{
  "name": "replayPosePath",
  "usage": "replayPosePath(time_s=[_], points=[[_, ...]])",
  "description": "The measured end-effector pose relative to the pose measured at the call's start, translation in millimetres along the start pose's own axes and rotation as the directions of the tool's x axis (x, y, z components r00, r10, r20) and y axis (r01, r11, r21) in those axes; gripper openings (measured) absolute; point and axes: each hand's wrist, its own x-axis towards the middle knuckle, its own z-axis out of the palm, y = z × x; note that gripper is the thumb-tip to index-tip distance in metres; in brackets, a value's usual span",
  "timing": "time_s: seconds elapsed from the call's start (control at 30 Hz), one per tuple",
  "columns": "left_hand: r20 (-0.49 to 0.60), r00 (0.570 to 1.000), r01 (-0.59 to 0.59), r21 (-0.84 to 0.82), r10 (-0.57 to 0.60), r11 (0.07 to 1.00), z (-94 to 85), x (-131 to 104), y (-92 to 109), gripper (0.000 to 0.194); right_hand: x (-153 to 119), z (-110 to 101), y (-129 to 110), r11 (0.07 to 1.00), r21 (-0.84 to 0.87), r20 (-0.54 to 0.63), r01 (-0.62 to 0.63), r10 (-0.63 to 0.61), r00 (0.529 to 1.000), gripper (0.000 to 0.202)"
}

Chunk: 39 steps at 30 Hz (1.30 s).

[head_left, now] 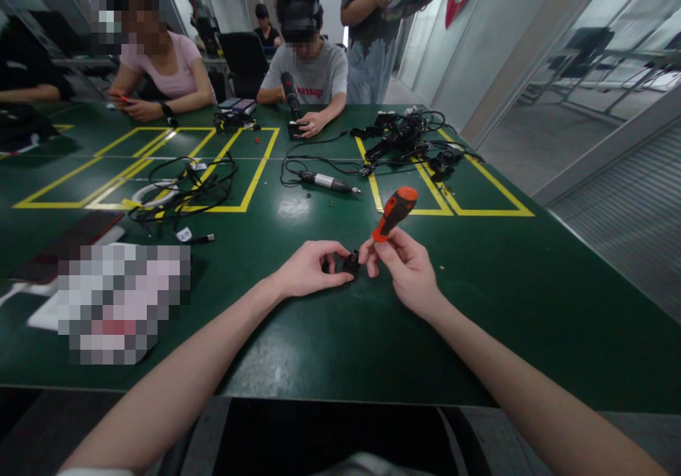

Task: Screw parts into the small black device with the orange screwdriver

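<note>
Low over the green table [298, 334], my left hand [313, 269] has its fingers closed on a small black part [352, 263], which rests on the tabletop. My right hand [408, 269] grips an orange and black screwdriver [395, 213] near the lower end of its handle. The handle points up and leans to the right. The screwdriver's shaft is hidden by my fingers. The fingers of my right hand are just right of the black part; whether they touch it I cannot tell.
An electric screwdriver [328, 182] with a cord lies beyond my hands. Tangled black cables [399, 135] sit at the back right, more cables [184, 192] at the left. A phone [67, 245] and a blurred packet [125, 299] lie at left. A person [311, 72] works across the table.
</note>
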Motion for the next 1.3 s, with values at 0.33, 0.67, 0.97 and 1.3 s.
replayPosePath(time_s=[0.33,0.67,0.97,1.3], points=[[0.002,1.0,-0.012,0.001,0.012,1.0,-0.2,0,0,0.03,0,0,3,0.999,-0.02,-0.027,0.041,-0.041,0.999,0.032],[-0.001,1.0,-0.005,0.0,0.005,1.0,0.1,0,0,0.029,6,-10,-11,0.973,-0.203,0.053,0.114,-0.105,0.993,0.021],[-0.007,1.0,-0.006,0.001,0.006,1.0,1.1,0,-2,0.029,11,-10,-19,0.917,-0.358,0.079,0.174,-0.156,0.985,0.058],[0.002,1.0,0.005,0.011,-0.005,1.0,0.9,0,-3,0.031,13,-7,-28,0.994,-0.105,0.094,-0.007,0.017,0.995,0.025]])
